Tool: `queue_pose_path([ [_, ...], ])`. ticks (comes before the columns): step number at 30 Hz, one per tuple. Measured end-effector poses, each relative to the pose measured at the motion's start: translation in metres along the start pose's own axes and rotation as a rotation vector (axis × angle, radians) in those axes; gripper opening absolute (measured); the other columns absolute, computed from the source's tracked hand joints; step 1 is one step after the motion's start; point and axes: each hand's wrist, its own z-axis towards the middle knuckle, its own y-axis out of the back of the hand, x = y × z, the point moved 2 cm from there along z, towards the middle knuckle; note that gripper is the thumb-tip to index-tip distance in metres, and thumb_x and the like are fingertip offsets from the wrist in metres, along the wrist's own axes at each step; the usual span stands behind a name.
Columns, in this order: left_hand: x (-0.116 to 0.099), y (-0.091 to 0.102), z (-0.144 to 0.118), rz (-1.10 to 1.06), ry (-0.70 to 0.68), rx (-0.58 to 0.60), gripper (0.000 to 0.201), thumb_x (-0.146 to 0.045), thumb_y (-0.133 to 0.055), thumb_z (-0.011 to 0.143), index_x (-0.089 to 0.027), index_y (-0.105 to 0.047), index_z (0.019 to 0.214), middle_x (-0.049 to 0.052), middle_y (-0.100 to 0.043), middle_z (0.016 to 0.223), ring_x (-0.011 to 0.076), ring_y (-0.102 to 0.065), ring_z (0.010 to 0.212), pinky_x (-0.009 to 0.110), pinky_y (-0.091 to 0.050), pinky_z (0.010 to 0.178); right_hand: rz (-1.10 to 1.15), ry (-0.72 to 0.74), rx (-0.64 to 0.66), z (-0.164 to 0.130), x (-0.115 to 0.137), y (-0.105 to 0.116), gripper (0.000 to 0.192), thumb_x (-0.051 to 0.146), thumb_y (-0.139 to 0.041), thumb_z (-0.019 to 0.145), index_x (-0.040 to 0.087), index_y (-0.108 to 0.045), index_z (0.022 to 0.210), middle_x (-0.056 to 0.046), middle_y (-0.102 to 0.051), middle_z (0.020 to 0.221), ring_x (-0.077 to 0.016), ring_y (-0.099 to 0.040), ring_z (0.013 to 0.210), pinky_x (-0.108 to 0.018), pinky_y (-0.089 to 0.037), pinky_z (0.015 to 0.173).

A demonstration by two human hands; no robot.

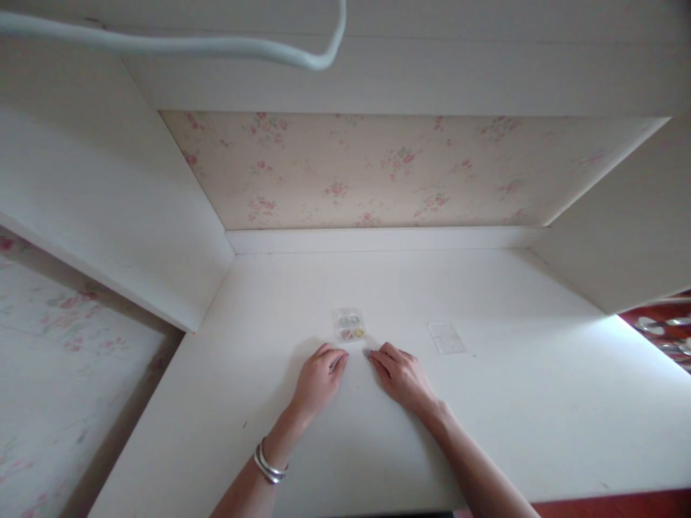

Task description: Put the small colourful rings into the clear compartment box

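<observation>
Two bare hands rest on the white desk (486,432), nearest the viewer. The left hand (318,380), silver bangles (268,464) on its wrist, lies palm down with fingers curled together, holding nothing. The right hand (402,375) is likewise palm down; its fingertips sit on or beside a tiny grey item (368,353), too small to identify, and whether it is pinched cannot be told. Just beyond the fingertips, apart from both hands, lies a small clear case (350,324) with round coloured pieces inside. In my judgement it is light, stiff, smooth and liable to slide; best gripped by its two long edges. Further right lies a flat clear lid (446,337), thin and probably hard to lift off the surface. Floral wallpaper (378,169) backs the alcove.
</observation>
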Motion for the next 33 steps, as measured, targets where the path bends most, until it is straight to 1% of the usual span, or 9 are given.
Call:
queue_pose_path([
  [4,0.000,0.001,-0.001,-0.021,-0.002,0.005,0.026,-0.029,-0.042,0.091,-0.021,-0.067,0.091,0.004,-0.064,0.088,0.0151,-0.059,0.083,0.024,-0.046,0.072,0.055,-0.006,-0.031,-0.002,-0.002,-0.001,0.026,0.024,-0.038,0.094,0.022,-0.064,0.101,-0.004,-0.059,0.084,-0.0125,-0.058,0.070,-0.023,-0.045,0.067],
  [8,0.001,0.001,-0.003,-0.028,0.013,0.024,0.027,-0.029,-0.041,0.091,-0.021,-0.066,0.091,0.005,-0.064,0.088,0.0157,-0.059,0.084,0.025,-0.047,0.071,0.163,-0.094,-0.126,-0.001,-0.002,-0.002,0.028,0.028,-0.037,0.094,0.022,-0.064,0.100,-0.004,-0.059,0.084,-0.0126,-0.058,0.070,-0.023,-0.046,0.065],
  [11,0.003,0.000,-0.003,-0.030,0.022,0.028,0.026,-0.028,-0.041,0.091,-0.020,-0.066,0.091,0.005,-0.063,0.086,0.0159,-0.059,0.082,0.025,-0.047,0.070,0.241,-0.154,-0.206,0.010,0.000,-0.003,0.029,0.032,-0.038,0.094,0.022,-0.065,0.097,-0.005,-0.059,0.084,-0.0132,-0.058,0.071,-0.024,-0.047,0.063],
  [14,0.006,-0.001,-0.002,-0.030,0.023,0.016,0.025,-0.026,-0.042,0.090,-0.020,-0.066,0.091,0.005,-0.063,0.086,0.0158,-0.059,0.082,0.025,-0.046,0.070,0.275,-0.153,-0.252,0.028,0.002,-0.003,0.029,0.034,-0.040,0.093,0.021,-0.066,0.094,-0.005,-0.059,0.082,-0.0136,-0.057,0.071,-0.024,-0.046,0.064],
  [20,0.009,0.001,-0.001,-0.024,0.017,0.012,0.023,-0.024,-0.044,0.089,-0.019,-0.066,0.088,0.004,-0.063,0.084,0.0143,-0.058,0.077,0.024,-0.044,0.068,0.200,-0.140,-0.219,0.069,-0.003,-0.003,0.028,0.034,-0.042,0.092,0.021,-0.067,0.093,-0.004,-0.059,0.083,-0.0123,-0.056,0.069,-0.023,-0.044,0.065],
  [24,0.009,0.001,-0.001,-0.014,0.019,0.015,0.023,-0.024,-0.044,0.089,-0.019,-0.066,0.088,0.004,-0.063,0.083,0.0142,-0.058,0.075,0.024,-0.044,0.067,0.148,-0.121,-0.184,0.084,-0.009,-0.006,0.028,0.034,-0.043,0.091,0.023,-0.069,0.091,-0.003,-0.060,0.083,-0.0119,-0.057,0.071,-0.023,-0.044,0.067],
  [26,0.010,0.001,-0.001,-0.019,0.016,0.011,0.023,-0.024,-0.044,0.089,-0.019,-0.066,0.088,0.004,-0.063,0.084,0.0144,-0.058,0.076,0.024,-0.045,0.068,0.158,-0.121,-0.195,0.085,-0.011,-0.005,0.029,0.035,-0.043,0.091,0.024,-0.070,0.090,-0.002,-0.060,0.081,-0.0118,-0.056,0.068,-0.023,-0.043,0.065],
  [28,0.010,0.001,-0.001,-0.021,0.013,0.012,0.023,-0.025,-0.044,0.089,-0.019,-0.066,0.088,0.004,-0.064,0.084,0.0146,-0.059,0.077,0.024,-0.045,0.069,0.192,-0.139,-0.238,0.082,-0.014,-0.001,0.030,0.037,-0.043,0.090,0.023,-0.070,0.089,-0.003,-0.060,0.078,-0.0122,-0.055,0.066,-0.023,-0.043,0.062],
  [33,0.010,-0.001,-0.002,-0.008,0.014,0.019,0.024,-0.026,-0.043,0.090,-0.020,-0.066,0.090,0.005,-0.064,0.087,0.0153,-0.060,0.080,0.024,-0.046,0.070,0.290,-0.234,-0.321,0.058,-0.021,0.012,0.033,0.041,-0.044,0.089,0.020,-0.070,0.086,-0.003,-0.059,0.075,-0.0123,-0.053,0.060,-0.025,-0.042,0.058],
])
